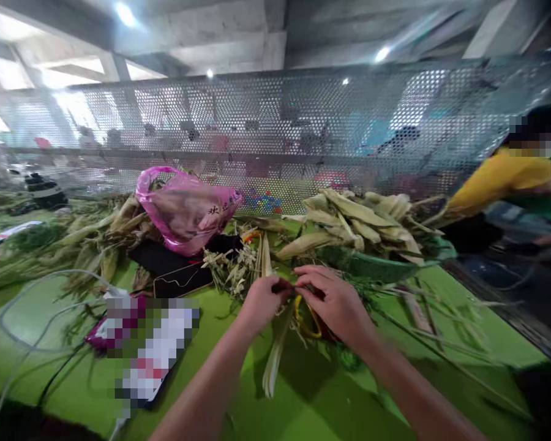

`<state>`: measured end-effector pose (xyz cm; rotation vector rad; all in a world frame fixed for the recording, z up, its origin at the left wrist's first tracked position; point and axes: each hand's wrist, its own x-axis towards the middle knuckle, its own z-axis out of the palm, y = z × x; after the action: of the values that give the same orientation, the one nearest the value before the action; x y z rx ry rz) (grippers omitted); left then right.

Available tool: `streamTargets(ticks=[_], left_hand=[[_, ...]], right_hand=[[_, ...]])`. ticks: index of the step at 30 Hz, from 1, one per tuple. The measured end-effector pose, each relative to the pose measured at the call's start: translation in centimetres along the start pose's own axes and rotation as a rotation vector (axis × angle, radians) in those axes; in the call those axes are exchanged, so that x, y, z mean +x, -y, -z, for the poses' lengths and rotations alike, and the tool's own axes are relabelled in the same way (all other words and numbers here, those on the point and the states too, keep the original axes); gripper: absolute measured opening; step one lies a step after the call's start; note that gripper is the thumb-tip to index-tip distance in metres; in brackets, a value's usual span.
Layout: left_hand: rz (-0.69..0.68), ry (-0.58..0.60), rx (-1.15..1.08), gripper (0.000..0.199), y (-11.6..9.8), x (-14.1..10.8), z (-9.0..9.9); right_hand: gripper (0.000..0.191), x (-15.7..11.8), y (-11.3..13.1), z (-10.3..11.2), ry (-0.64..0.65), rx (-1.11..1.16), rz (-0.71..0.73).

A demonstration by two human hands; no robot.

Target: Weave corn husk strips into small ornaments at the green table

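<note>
My left hand (266,301) is closed in a pinch on a pale strip of dried corn husk. The lower end of the corn husk strip (276,361) hangs below the fingers, and pale husk also stands up behind them. Close beside it, my right hand (334,301) has its thumb and fingers drawn together. Whatever lies between those fingertips is too small to make out. Under the right hand shows a yellow loop (319,331), partly hidden, which resembles a scissors handle. Behind my left hand lies a bunch of small pale husk pieces (239,269).
A green basin (371,264) of dried husks stands at right, beside loose stalks. A pink plastic bag (188,211) sits back left. Cables, a purple power strip (101,334) and a phone-like item (165,349) lie left. A perforated metal screen (257,116) stands behind; a yellow-sleeved person (496,177) is right.
</note>
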<state>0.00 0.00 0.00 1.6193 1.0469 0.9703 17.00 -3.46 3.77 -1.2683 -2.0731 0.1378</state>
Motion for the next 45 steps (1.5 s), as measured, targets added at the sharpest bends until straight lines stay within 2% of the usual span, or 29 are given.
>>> streamTargets(ticks=[9, 16, 19, 26, 31, 35, 45], left_hand=[[0.058, 0.030, -0.245, 0.015, -0.4, 0.0, -0.5], [0.098, -0.061, -0.366, 0.013, -0.3, 0.1, -0.4], [0.102, -0.090, -0.409, 0.014, -0.1, 0.2, -0.3], [0.069, -0.113, -0.330, 0.011, -0.3, 0.2, -0.2], [-0.019, -0.099, -0.235, 0.006, -0.1, 0.1, -0.4], [-0.066, -0.094, -0.214, 0.011, -0.1, 0.2, -0.5], [0.006, -0.104, -0.225, 0.005, -0.2, 0.1, -0.3]], right_hand=[[0.008, 0.2, 0.0, -0.7, -0.050, 0.056, -0.095], [0.012, 0.3, -0.4, -1.3, -0.019, 0.247, -0.212], [0.011, 0.3, -0.4, -1.5, -0.019, 0.243, -0.225], [0.007, 0.1, 0.1, -1.8, -0.063, 0.129, -0.124], [0.008, -0.1, 0.5, -1.9, -0.090, 0.074, -0.107], [0.008, -0.2, 0.5, -2.2, -0.094, 0.048, -0.113], [0.009, -0.2, -0.1, -2.4, -0.043, 0.153, -0.210]])
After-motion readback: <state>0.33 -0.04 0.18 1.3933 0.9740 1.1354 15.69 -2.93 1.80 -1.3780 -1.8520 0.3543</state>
